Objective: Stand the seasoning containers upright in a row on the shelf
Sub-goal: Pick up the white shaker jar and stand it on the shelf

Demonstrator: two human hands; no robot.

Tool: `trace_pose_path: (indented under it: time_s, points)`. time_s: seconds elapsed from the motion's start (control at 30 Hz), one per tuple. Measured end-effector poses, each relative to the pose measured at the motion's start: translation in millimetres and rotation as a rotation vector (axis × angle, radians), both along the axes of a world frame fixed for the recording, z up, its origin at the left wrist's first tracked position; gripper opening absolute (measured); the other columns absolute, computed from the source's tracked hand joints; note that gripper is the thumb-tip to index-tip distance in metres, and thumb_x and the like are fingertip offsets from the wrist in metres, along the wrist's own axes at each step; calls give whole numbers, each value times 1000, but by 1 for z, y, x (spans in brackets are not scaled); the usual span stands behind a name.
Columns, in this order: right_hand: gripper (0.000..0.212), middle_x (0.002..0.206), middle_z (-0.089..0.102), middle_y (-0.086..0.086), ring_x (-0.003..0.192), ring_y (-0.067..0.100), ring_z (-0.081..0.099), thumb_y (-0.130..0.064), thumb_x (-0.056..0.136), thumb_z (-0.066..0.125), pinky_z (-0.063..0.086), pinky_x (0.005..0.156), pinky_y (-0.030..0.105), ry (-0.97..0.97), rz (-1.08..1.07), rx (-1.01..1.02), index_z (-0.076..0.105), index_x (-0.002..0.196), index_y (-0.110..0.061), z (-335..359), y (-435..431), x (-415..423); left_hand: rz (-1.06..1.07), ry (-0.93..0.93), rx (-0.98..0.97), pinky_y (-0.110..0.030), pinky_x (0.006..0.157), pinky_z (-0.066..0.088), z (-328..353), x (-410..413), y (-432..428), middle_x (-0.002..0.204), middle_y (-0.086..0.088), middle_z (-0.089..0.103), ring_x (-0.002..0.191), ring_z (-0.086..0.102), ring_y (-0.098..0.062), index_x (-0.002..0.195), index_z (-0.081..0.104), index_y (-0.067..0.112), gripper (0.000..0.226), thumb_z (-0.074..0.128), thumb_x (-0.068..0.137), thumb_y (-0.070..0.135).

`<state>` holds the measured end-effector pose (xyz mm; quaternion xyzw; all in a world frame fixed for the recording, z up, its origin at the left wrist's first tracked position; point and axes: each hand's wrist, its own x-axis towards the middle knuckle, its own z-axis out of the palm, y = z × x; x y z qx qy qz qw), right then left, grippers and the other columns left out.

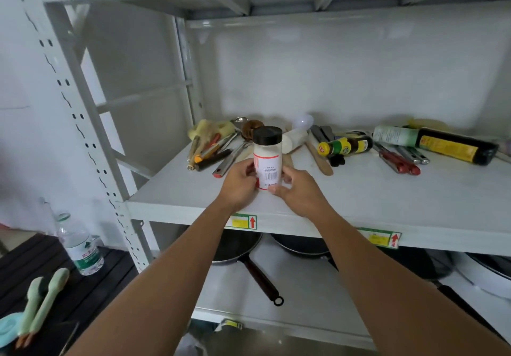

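1. Both hands cup one seasoning jar (267, 159): left hand (240, 182) wraps its lower left side, right hand (300, 189) presses the lower right, fingers curled onto the label
2. Jar sits near the front edge of the shelf (387, 206), black cap up, long axis vertical, barcode facing the camera; base looks down on the shelf or just about
3. Step in hand, as I judge it: standing the first container, start of the row
4. Still lying flat at the back: small yellow-capped bottle (345, 146), cap pointing left; big dark bottle (453, 146), long axis left-right; pale green bottle (394, 135) beside it
5. Next move calls for letting go without tipping, then reaching over the utensils (218, 148) for the next bottle
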<state>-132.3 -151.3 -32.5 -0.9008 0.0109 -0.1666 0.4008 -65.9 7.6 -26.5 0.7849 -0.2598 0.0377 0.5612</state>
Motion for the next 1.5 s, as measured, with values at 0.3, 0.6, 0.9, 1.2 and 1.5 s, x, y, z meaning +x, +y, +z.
trace_pose_path:
  time_s: [0.3,0.6,0.9,1.2,1.5]
  points:
    - [65,126,70,-4,108,12,65,-40,80,87,54,93,31,-62,-45,54,65,137,-17,4,2,-8,102,-60,30,1,67,45,-3,-2,-2,98,15,70,83,64,18,116,70,19,40,57,89,-8]
    - [59,144,65,0,126,22,62,-36,96,71,51,107,46,-7,-12,-8,53,150,-22,5,3,-4,16,94,-167,-16,79,55,0,3,4,110,9,75,96,70,1,123,69,19,34,65,92,6]
    - [58,135,66,-1,112,16,64,-36,94,74,53,99,38,-19,-69,24,52,145,-21,2,2,-3,-23,200,-267,-27,85,56,-2,9,6,114,-10,74,106,72,-22,120,64,5,31,58,91,-6]
    - [71,132,64,-3,110,17,64,-47,86,80,56,98,42,-38,-60,62,49,147,-27,2,3,-4,-57,145,-67,-25,89,57,0,6,4,121,8,70,110,67,-7,138,55,21,53,67,90,3]
    - [72,137,65,0,118,20,64,-41,87,81,53,100,39,-17,-54,28,46,147,-23,3,5,-7,-115,270,-250,-36,100,54,-1,6,5,125,-11,69,119,66,-26,127,62,16,42,49,90,1]
